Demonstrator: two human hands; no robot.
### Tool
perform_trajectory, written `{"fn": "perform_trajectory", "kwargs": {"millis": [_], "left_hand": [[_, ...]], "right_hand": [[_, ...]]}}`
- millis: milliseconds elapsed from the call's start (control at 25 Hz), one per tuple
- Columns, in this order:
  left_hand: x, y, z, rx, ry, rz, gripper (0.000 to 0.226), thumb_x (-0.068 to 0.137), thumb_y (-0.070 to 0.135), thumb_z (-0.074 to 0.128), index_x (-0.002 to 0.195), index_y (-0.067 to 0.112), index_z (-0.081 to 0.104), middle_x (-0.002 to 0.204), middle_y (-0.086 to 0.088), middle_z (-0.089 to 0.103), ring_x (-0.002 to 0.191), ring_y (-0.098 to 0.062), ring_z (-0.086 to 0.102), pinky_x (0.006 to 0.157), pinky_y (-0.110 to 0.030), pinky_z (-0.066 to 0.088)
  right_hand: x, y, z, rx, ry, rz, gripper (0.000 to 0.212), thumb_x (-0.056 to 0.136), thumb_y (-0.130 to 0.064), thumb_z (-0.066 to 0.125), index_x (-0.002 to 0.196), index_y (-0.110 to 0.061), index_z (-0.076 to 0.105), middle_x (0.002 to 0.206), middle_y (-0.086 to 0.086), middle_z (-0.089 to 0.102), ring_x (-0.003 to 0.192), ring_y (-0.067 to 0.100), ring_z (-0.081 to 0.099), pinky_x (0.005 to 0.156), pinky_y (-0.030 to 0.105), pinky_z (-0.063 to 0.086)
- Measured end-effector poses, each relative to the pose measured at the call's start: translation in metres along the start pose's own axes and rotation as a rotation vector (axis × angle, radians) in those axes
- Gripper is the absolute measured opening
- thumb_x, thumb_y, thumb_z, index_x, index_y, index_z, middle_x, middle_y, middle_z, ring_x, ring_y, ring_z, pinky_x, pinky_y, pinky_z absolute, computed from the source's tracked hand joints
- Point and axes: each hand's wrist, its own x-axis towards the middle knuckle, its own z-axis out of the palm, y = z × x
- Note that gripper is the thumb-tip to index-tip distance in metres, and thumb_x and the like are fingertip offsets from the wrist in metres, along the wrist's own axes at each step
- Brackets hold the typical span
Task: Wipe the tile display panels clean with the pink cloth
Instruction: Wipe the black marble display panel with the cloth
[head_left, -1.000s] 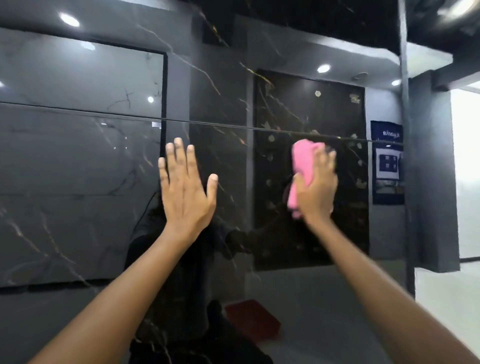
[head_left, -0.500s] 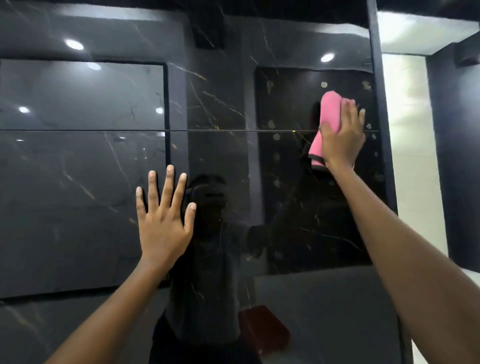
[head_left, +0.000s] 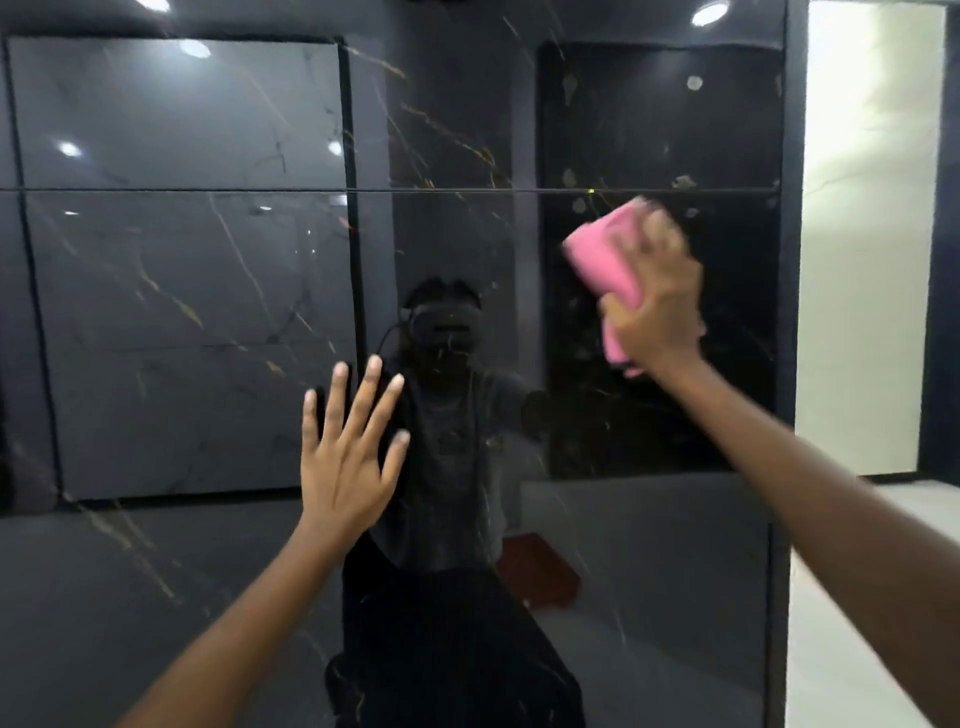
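Note:
A glossy black marble tile panel (head_left: 182, 571) with gold veins fills the view, split by a thin horizontal joint. My right hand (head_left: 655, 306) presses the folded pink cloth (head_left: 605, 254) flat against the panel, just below the joint on the right side. The hand is motion-blurred and its thumb curls round the cloth's lower edge. My left hand (head_left: 347, 457) rests flat on the panel lower down, near the middle, with fingers spread and straight. The cloth's lower end pokes out under my right wrist.
The panel's dark right edge (head_left: 792, 260) runs vertically beside a bright white wall (head_left: 872, 234). Pale floor (head_left: 857, 649) lies at the lower right. The panel mirrors a person, ceiling lights, other tile panels and a red block (head_left: 543, 571).
My right hand has swept the pink cloth down from across the joint to below it, tilting leftward. My left hand stays flat on the panel. The view has shifted closer.

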Motion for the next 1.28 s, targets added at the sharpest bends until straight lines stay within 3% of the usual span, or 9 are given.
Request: {"fn": "perform_trajectory", "kwargs": {"millis": [80, 200, 440, 520, 800, 920, 1080, 1160, 1280], "left_hand": [[-0.014, -0.005, 0.010, 0.042, 0.000, 0.064, 0.058, 0.099, 0.042, 0.031, 0.153, 0.024, 0.020, 0.161, 0.000, 0.016, 0.150, -0.028, 0.009, 0.119, -0.049, 0.004], [-0.015, -0.006, 0.016, 0.038, 0.002, 0.034, 0.057, 0.100, 0.041, 0.029, 0.154, 0.024, 0.019, 0.161, -0.003, 0.016, 0.149, -0.031, 0.009, 0.119, -0.050, 0.004], [-0.017, -0.009, 0.008, -0.033, -0.035, 0.024, 0.055, 0.103, 0.042, 0.026, 0.154, 0.025, 0.018, 0.162, 0.000, 0.013, 0.150, -0.021, -0.003, 0.120, -0.046, -0.001], [-0.038, -0.005, 0.002, -0.068, -0.035, -0.026, 0.056, 0.101, 0.040, 0.031, 0.154, 0.024, 0.019, 0.163, 0.003, 0.004, 0.150, -0.019, -0.005, 0.120, -0.043, -0.005], [-0.097, -0.035, 0.017, -0.011, -0.067, 0.066, 0.055, 0.103, 0.042, 0.024, 0.155, 0.025, 0.015, 0.164, 0.006, 0.000, 0.150, -0.026, 0.000, 0.120, -0.048, 0.001], [-0.102, -0.032, 0.022, -0.013, -0.024, 0.072, 0.053, 0.103, 0.040, 0.026, 0.153, 0.021, 0.022, 0.163, 0.003, 0.004, 0.150, -0.028, 0.004, 0.120, -0.051, 0.004], [-0.096, -0.032, 0.012, -0.083, -0.063, 0.044, 0.052, 0.104, 0.041, 0.024, 0.153, 0.024, 0.022, 0.163, 0.009, -0.003, 0.150, -0.022, -0.002, 0.120, -0.046, -0.002], [-0.115, -0.026, 0.004, -0.150, -0.080, -0.012, 0.055, 0.100, 0.040, 0.031, 0.152, 0.024, 0.023, 0.163, 0.011, -0.003, 0.150, -0.020, -0.003, 0.120, -0.045, -0.004], [-0.168, -0.020, 0.003, -0.126, -0.110, 0.045, 0.064, 0.095, 0.039, 0.038, 0.154, 0.032, 0.015, 0.163, 0.010, -0.001, 0.151, -0.022, -0.002, 0.120, -0.046, -0.003]], "right_hand": [[0.024, 0.037, -0.019, -0.037, 0.028, 0.161, 0.072, 0.077, -0.026, 0.049, 0.148, -0.019, 0.039, 0.157, 0.007, 0.031, 0.146, 0.029, 0.022, 0.114, 0.050, 0.025], [-0.017, 0.010, 0.005, -0.025, 0.079, 0.142, 0.077, 0.074, -0.024, 0.051, 0.150, -0.022, 0.036, 0.158, 0.003, 0.028, 0.148, 0.023, 0.019, 0.111, 0.051, 0.029], [-0.239, -0.106, 0.053, 0.003, -0.384, -0.780, 0.074, 0.072, -0.028, 0.068, 0.143, -0.022, 0.048, 0.152, -0.003, 0.040, 0.144, 0.019, 0.031, 0.111, 0.044, 0.021], [-0.210, -0.087, 0.044, 0.032, -0.341, -0.694, 0.075, 0.069, -0.025, 0.068, 0.141, -0.020, 0.047, 0.150, 0.002, 0.041, 0.142, 0.022, 0.035, 0.110, 0.041, 0.023], [-0.088, 0.016, 0.001, 0.012, 0.049, 0.124, 0.071, 0.074, -0.017, 0.057, 0.143, -0.011, 0.045, 0.155, 0.013, 0.034, 0.146, 0.030, 0.023, 0.110, 0.047, 0.028], [-0.178, -0.047, 0.033, 0.039, -0.089, -0.100, 0.086, 0.063, -0.019, 0.068, 0.144, -0.013, 0.041, 0.153, 0.008, 0.035, 0.146, 0.026, 0.024, 0.112, 0.039, 0.022], [-0.309, -0.135, 0.059, 0.029, -0.472, -0.883, 0.073, 0.077, -0.025, 0.065, 0.145, -0.020, 0.039, 0.155, -0.002, 0.034, 0.148, 0.016, 0.020, 0.120, 0.039, 0.010], [-0.293, -0.120, 0.053, 0.052, -0.473, -0.837, 0.065, 0.081, -0.023, 0.060, 0.144, -0.019, 0.041, 0.153, 0.000, 0.038, 0.147, 0.017, 0.024, 0.120, 0.038, 0.012], [-0.207, -0.046, 0.034, 0.041, -0.292, -0.257, 0.071, 0.076, -0.026, 0.056, 0.144, -0.026, 0.037, 0.146, 0.009, 0.047, 0.136, 0.028, 0.040, 0.109, 0.054, 0.035]]}}
